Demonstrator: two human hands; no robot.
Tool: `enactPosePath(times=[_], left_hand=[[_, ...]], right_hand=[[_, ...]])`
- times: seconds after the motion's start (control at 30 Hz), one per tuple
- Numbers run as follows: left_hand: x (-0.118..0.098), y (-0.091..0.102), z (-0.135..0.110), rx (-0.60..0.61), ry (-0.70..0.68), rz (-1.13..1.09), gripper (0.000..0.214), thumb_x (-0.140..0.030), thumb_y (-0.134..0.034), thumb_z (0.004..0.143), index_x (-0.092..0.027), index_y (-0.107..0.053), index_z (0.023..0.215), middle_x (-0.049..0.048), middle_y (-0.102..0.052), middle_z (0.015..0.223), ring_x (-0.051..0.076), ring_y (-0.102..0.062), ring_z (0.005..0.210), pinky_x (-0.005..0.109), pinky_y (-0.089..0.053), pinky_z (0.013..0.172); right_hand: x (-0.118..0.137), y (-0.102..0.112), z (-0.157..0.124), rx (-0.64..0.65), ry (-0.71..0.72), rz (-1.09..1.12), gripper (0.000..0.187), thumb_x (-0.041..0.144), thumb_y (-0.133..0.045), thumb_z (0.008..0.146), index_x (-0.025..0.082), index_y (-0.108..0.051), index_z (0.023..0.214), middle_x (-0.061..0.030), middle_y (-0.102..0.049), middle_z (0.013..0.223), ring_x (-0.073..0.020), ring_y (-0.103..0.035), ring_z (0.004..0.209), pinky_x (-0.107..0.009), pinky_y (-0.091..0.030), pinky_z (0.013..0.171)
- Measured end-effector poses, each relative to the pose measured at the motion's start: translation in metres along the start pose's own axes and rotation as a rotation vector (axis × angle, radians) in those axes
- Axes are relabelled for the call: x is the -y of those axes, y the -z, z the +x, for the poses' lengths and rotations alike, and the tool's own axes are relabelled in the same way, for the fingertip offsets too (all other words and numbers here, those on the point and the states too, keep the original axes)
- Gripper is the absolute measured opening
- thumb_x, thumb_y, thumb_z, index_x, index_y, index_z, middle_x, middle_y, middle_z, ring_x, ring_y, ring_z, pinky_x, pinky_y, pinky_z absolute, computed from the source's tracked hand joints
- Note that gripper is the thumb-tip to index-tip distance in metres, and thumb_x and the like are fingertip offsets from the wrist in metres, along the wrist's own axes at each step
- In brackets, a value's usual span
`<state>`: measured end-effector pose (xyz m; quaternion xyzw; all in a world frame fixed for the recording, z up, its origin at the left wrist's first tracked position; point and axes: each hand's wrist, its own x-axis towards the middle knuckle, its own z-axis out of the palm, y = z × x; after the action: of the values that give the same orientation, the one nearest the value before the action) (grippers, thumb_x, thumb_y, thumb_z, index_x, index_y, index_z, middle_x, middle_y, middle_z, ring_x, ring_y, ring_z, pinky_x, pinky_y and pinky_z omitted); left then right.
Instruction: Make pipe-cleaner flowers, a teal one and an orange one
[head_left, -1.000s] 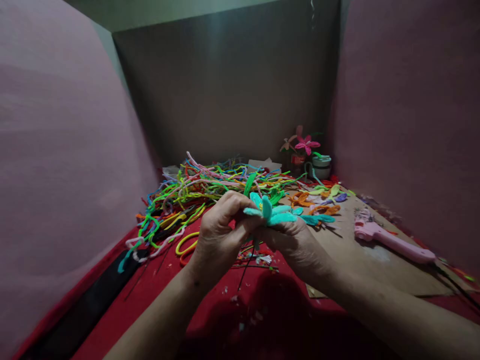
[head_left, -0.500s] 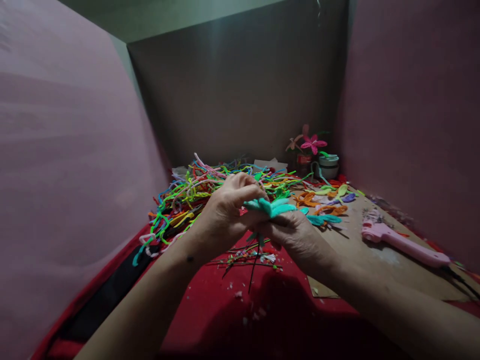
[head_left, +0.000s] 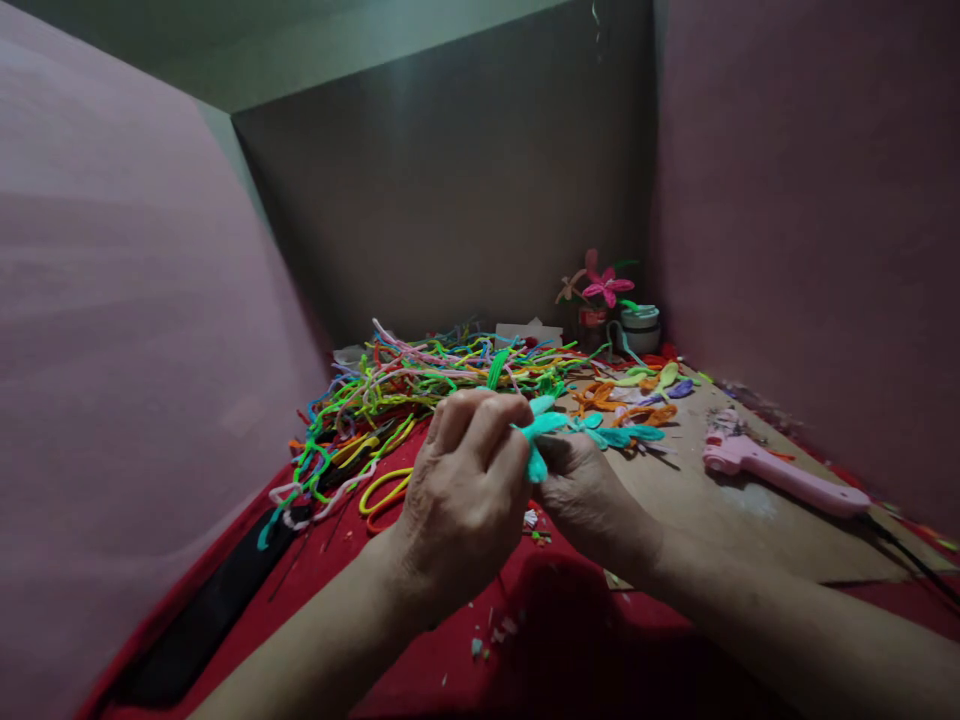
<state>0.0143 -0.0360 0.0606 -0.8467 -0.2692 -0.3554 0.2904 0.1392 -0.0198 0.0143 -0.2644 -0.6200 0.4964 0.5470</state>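
A turquoise pipe-cleaner flower [head_left: 546,428] is between my two hands above the red cloth. My left hand [head_left: 471,480], seen from its back, has its fingers curled closed at the flower's left side and covers part of the petals. From the right, my right hand [head_left: 589,490] pinches the flower low down, where the fingertips are partly hidden by petals. Just beyond my hands a heap of coloured pipe cleaners [head_left: 435,375] spreads over the table. More turquoise petals [head_left: 634,435] lie on the brown board [head_left: 712,535] to the right.
On the board rests a pink glue gun [head_left: 795,478] with its cord running right. Yellow and red loop handles [head_left: 384,482] lie left of my left hand. A long black object [head_left: 210,610] is at the left edge. Pink flowers [head_left: 609,288] stand at the back.
My left hand has turned so its back faces me and has closed over the flower's left side. The flower has tilted to the right. The view has shifted slightly.
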Motion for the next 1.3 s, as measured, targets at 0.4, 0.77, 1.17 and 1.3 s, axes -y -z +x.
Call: enactPosePath(times=[0.4,0.77,1.17,1.3], left_hand=[[0.001,-0.006,-0.032,0.036,0.512,-0.141,0.025,-0.028,-0.06,0.079,-0.017,-0.048,0.099,0.0044,-0.06,0.086,0.017,-0.06,0.079,0.03,-0.051,0.071],[-0.004,-0.041,-0.041,0.123,0.294,-0.018,0.014,-0.009,-0.037,0.086,-0.016,-0.05,0.086,0.001,-0.057,0.066,0.012,-0.056,0.057,0.022,-0.04,0.051],[-0.004,-0.039,-0.035,-0.014,1.151,-1.176,0.017,-0.025,-0.053,0.081,-0.016,-0.048,0.067,-0.0075,-0.038,0.051,0.003,-0.029,0.043,0.015,-0.025,0.041],[-0.005,-0.041,-0.037,-0.079,1.249,-1.453,0.02,-0.028,-0.058,0.079,-0.016,-0.047,0.068,-0.0077,-0.041,0.049,0.001,-0.029,0.037,0.013,-0.022,0.037]], right_hand=[[-0.006,0.009,0.004,-0.119,-0.196,0.315,0.019,0.034,-0.066,0.071,0.016,-0.06,0.069,0.0026,-0.048,0.057,-0.0085,-0.036,0.05,-0.024,-0.027,0.045],[-0.003,0.002,0.003,-0.171,-0.196,0.187,0.031,0.041,-0.068,0.064,0.018,-0.051,0.056,0.0043,-0.045,0.053,-0.008,-0.033,0.049,-0.025,-0.028,0.048],[-0.016,0.007,0.007,-0.036,-0.081,-0.004,0.025,0.038,-0.06,0.076,0.017,-0.058,0.062,0.0038,-0.046,0.056,-0.0095,-0.037,0.054,-0.025,-0.03,0.053],[-0.023,0.005,0.007,-0.056,-0.12,0.168,0.024,0.038,-0.064,0.073,0.017,-0.056,0.062,0.0035,-0.049,0.058,-0.0097,-0.039,0.055,-0.025,-0.033,0.054]])
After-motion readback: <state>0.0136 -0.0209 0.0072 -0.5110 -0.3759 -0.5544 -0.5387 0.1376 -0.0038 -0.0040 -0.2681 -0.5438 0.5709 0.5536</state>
